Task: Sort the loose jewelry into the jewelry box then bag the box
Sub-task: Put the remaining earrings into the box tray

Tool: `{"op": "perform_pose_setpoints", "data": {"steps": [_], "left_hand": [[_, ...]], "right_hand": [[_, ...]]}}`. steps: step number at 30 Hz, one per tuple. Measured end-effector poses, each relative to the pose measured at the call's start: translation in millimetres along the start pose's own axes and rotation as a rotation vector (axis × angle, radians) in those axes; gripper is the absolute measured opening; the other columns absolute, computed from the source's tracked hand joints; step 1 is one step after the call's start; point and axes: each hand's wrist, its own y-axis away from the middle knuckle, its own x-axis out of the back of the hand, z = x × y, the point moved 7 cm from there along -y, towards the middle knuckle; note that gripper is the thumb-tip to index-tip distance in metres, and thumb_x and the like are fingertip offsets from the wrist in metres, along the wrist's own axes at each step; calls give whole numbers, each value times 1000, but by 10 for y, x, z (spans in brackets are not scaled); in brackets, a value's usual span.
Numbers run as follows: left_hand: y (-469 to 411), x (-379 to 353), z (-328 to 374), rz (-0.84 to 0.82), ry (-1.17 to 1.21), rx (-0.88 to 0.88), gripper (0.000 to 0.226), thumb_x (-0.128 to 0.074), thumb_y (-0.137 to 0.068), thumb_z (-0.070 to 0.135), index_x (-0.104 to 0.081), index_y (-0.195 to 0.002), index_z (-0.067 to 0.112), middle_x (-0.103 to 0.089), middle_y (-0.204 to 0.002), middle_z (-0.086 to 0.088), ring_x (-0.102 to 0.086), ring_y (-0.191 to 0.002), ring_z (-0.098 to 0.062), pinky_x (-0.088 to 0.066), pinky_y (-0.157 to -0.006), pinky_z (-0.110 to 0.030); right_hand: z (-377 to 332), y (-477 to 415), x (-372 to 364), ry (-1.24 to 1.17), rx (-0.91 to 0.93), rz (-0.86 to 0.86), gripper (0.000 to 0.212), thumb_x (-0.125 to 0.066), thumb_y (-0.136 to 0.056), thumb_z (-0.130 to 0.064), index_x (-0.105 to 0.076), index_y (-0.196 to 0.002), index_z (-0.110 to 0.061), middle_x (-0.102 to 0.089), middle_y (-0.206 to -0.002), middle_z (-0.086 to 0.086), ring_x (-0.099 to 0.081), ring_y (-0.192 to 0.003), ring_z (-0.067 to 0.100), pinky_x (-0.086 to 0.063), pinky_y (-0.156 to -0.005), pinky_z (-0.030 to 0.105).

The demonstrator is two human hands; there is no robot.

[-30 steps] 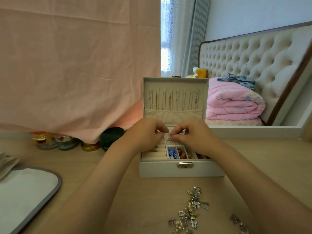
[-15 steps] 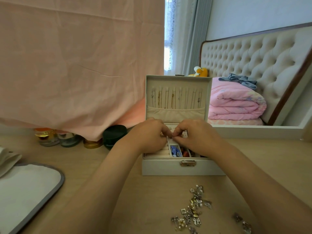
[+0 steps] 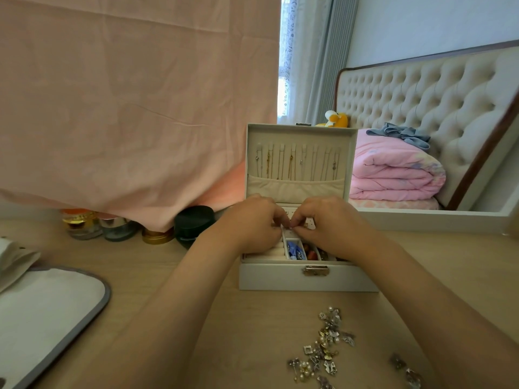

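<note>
A white jewelry box [image 3: 280, 279] stands open on the wooden table, necklaces hanging in its raised lid [image 3: 297, 161]. My left hand [image 3: 252, 224] and my right hand [image 3: 332, 224] are over the box's back tray, fingertips meeting and pinching a small piece of jewelry [image 3: 289, 226] that is too small to identify. Blue and red items [image 3: 302, 252] lie in the front compartments. A pile of loose jewelry [image 3: 323, 349] lies on the table in front of the box, with two more pieces [image 3: 405, 370] to its right.
A white bag with grey trim [image 3: 47, 313] lies at the left edge. Jars [image 3: 84, 224] and a black pot [image 3: 193, 221] stand under a hanging pink cloth [image 3: 134, 102]. A mirror behind the box shows a bed and a pink quilt [image 3: 393, 169].
Both hands have stayed over the box, their fingertips drawing closer together on the small piece. The view has shifted slightly.
</note>
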Motion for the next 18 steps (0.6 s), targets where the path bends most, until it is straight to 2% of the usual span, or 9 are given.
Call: {"op": "perform_pose_setpoints", "data": {"steps": [6,11,16,18], "left_hand": [[6,7,6,3,2,-3,34,-56,-92,24,-69,-120,39,-61,-115,10,-48,-112,-9,-48,-96,-35],[16,14,21,-2,4,1,35,-55,-93,24,-67,-121,41,-61,-113,11,-45,-109,-7,-47,-96,-36],[22,9,46,-16,-18,-5,37,-55,-95,26,-64,-127,42,-60,-116,9,-43,-114,-10,-46,-98,-40],[21,9,46,-14,-21,-9,37,-54,-95,27,-64,-127,44,-60,-117,9,-43,-116,-11,-46,-99,-41]], "right_hand": [[-17,15,-25,-28,-1,40,6,-74,-86,-27,-78,-88,-30,-71,-87,-13,-62,-82,6,-55,-76,35],[36,-30,-91,-16,-49,-141,9,-69,-90,-33,-77,-93,-36,-69,-96,-17,-61,-91,6,-54,-83,37],[157,-17,-103,-188,-177,-154,9,-73,-88,-30,-77,-93,-36,-68,-90,-24,-59,-82,-5,-48,-76,23],[167,-14,-93,-184,-191,-137,7,-74,-87,-31,-77,-91,-36,-67,-88,-24,-58,-81,-6,-46,-73,22]]}}
